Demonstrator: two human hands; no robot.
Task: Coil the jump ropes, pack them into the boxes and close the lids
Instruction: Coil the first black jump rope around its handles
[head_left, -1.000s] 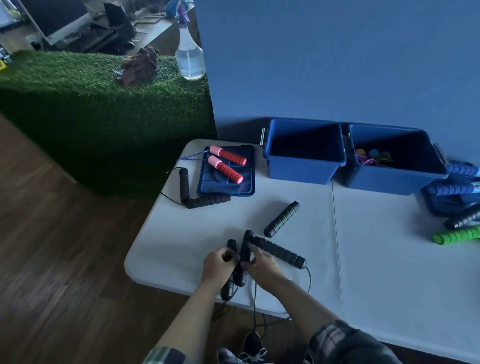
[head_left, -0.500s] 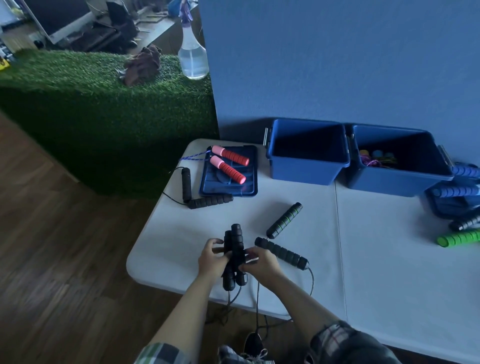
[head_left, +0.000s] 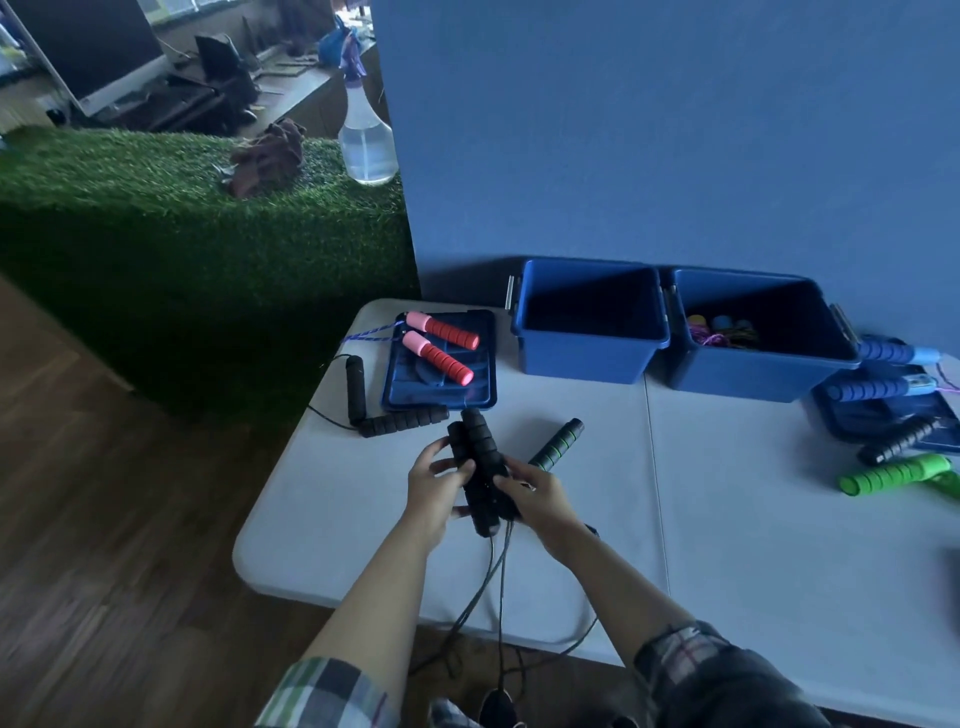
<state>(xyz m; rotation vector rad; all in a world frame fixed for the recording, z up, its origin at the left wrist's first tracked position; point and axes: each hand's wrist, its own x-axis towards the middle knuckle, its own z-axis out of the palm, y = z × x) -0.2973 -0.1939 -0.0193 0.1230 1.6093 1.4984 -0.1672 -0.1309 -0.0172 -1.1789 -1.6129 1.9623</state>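
Both hands hold a pair of black foam jump-rope handles (head_left: 480, 462) side by side, lifted above the white table (head_left: 727, 519). My left hand (head_left: 434, 486) grips them from the left, my right hand (head_left: 535, 493) from the right. Their black cords (head_left: 496, 587) hang down over the table's front edge. Two open blue boxes stand at the back: the left box (head_left: 587, 332) looks empty, the right box (head_left: 753, 343) holds coiled coloured ropes. A blue lid (head_left: 441, 364) carries a rope with red-pink handles (head_left: 441, 343).
Another black-handled rope (head_left: 384, 410) lies at the left edge. A black-green handle (head_left: 558, 441) lies beside my right hand. At the right are blue handles (head_left: 883, 369), a black handle (head_left: 901, 439), a green handle (head_left: 893, 473) and a second lid (head_left: 852, 415). A spray bottle (head_left: 366, 130) stands on the turf block.
The two black handles were brought together on the table, then lifted upward and away from me in both hands. The cords now trail down from them.
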